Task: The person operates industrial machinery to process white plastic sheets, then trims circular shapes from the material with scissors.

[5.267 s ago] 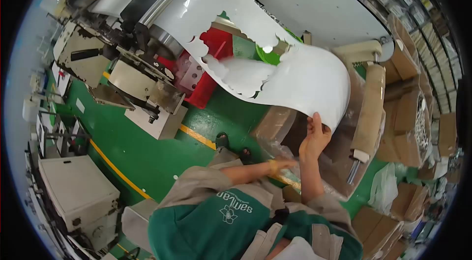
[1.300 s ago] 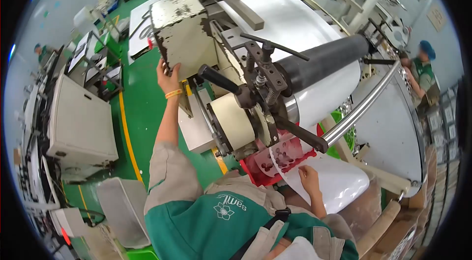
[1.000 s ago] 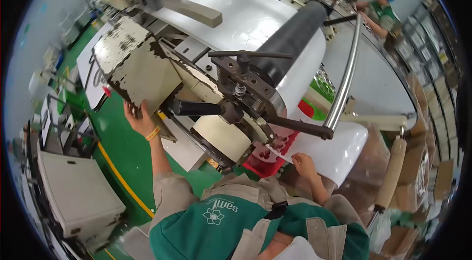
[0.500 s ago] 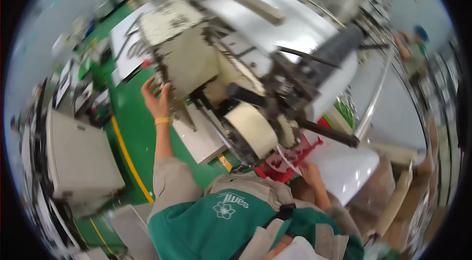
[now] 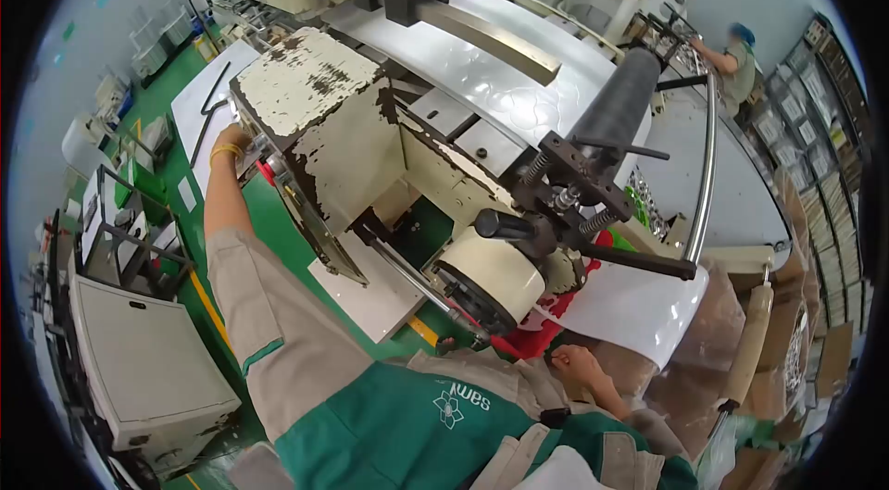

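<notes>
My left hand point(image 5: 233, 140), with a yellow band at its wrist, reaches to the far left side of a machine with chipped cream paint point(image 5: 338, 119). It is at the panel edge near a red knob point(image 5: 267, 172); its fingers are mostly hidden. Close to my body, my right hand point(image 5: 576, 362) is closed with curled fingers, and whatever may be in it does not show. Beside it lies a red stained piece point(image 5: 530, 342) under a cream roller drum point(image 5: 491, 277). A thin white strip point(image 5: 548, 312) hangs near the drum.
A dark roller point(image 5: 616, 106) and a bent metal bar point(image 5: 706, 175) stand to the right. Shiny sheet material point(image 5: 482, 55) lies across the machine behind. A cream cabinet point(image 5: 143, 351) is at left. Another person point(image 5: 738, 69) works at the far right.
My left hand has moved forward and left along the machine's side. My right hand has drawn back toward my body, away from the white strip. The view has shifted.
</notes>
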`<state>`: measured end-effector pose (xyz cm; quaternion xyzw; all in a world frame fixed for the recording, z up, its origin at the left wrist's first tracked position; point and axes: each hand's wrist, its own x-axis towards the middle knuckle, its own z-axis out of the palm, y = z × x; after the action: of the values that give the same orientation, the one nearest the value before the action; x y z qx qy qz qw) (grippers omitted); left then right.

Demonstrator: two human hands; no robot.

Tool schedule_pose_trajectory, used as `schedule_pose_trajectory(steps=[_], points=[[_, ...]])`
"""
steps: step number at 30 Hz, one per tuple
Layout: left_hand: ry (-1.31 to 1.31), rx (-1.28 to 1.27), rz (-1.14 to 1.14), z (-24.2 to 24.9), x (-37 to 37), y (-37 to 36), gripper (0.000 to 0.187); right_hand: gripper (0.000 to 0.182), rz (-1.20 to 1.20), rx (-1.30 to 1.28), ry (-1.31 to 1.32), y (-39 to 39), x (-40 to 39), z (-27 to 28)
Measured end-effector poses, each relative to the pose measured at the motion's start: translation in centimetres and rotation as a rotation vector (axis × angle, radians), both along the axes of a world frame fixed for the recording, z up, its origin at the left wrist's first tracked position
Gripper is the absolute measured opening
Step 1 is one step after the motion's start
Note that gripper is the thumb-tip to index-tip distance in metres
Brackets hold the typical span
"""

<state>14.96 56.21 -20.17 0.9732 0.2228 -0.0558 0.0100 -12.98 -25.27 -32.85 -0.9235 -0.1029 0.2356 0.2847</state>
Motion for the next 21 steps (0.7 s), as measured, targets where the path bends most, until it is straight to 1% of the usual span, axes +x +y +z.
schedule_pose_trajectory(steps=[1, 3, 4, 6, 7, 9, 10, 11, 12, 13, 14, 15, 16, 17, 18, 19, 20, 21], points=[[-0.002, -0.106, -0.088, 0.1, -0.1, 0.3, 0.031, 0.020, 0.034, -0.025, 0.020, 0.3, -0.1, 0.1], [-0.153, -0.233, 0.093, -0.5, -1.0, 0.1, 0.036, 0.018, 0.130, -0.045, 0.013, 0.7, 0.2, -0.8], [-0.116, -0.224, 0.162, 0.0, -1.7, -0.6, 0.042, 0.018, 0.157, -0.032, -0.003, 0.5, 0.6, -2.0], [-0.177, -0.115, 0.287, 1.7, -3.9, -4.1, 0.062, 0.019, 0.224, -0.043, -0.034, 1.0, 1.8, -1.4], [-0.178, -0.204, 0.355, 2.8, -5.3, -5.5, 0.076, 0.019, 0.223, -0.026, -0.060, 1.5, 2.5, -0.4], [-0.466, -0.258, 0.450, 2.2, -7.3, -5.4, 0.083, 0.021, 0.219, 0.008, -0.112, 2.1, 3.8, 0.7], [-0.647, -0.469, 0.501, 1.6, -8.2, -4.3, 0.079, 0.021, 0.209, 0.011, -0.093, 2.0, 4.2, 0.8], [-0.826, -0.718, 0.449, 1.1, -9.5, -2.7, 0.064, 0.020, 0.207, 0.035, -0.114, 1.8, 4.5, 1.3], [-1.220, -1.041, 0.425, 1.6, -11.5, -5.0, 0.049, 0.020, 0.203, 0.061, -0.134, 1.7, 4.7, 2.2], [-1.288, -1.202, 0.564, 2.4, -13.5, -6.5, 0.038, 0.019, 0.199, 0.089, -0.159, 1.4, 4.7, 2.8], [-1.565, -1.351, 0.389, 4.3, -15.9, -11.3, 0.024, 0.019, 0.161, 0.123, -0.111, 1.0, 4.5, 2.9], [-1.591, -1.374, 0.269, 4.9, -18.9, -14.6, 0.024, 0.019, 0.162, 0.174, -0.123, 0.9, 4.4, 3.3], [-1.591, -1.307, 0.207, 4.4, -22.1, -16.9, 0.022, 0.019, 0.165, 0.220, -0.131, 0.8, 4.3, 4.1], [-1.640, -1.245, 0.377, 7.4, -24.6, -24.6, 0.019, 0.020, 0.170, 0.262, -0.139, 0.6, 4.2, 4.6], [-1.537, -1.296, 0.222, 5.6, -28.2, -26.0, 0.020, 0.020, 0.221, 0.307, -0.181, 0.4, 4.1, 4.7], [-1.454, -1.359, 0.005, 5.6, -31.0, -29.8, 0.020, 0.018, 0.245, 0.354, -0.210, 0.5, 4.1, 5.3], [-1.474, -1.280, 0.021, 6.2, -32.7, -35.6, 0.023, 0.017, 0.268, 0.403, -0.238, 0.9, 4.2, 6.5], [-1.423, -1.315, -0.053, 7.5, -33.9, -40.6, 0.027, 0.016, 0.290, 0.450, -0.262, 1.4, 4.0, 7.6]])
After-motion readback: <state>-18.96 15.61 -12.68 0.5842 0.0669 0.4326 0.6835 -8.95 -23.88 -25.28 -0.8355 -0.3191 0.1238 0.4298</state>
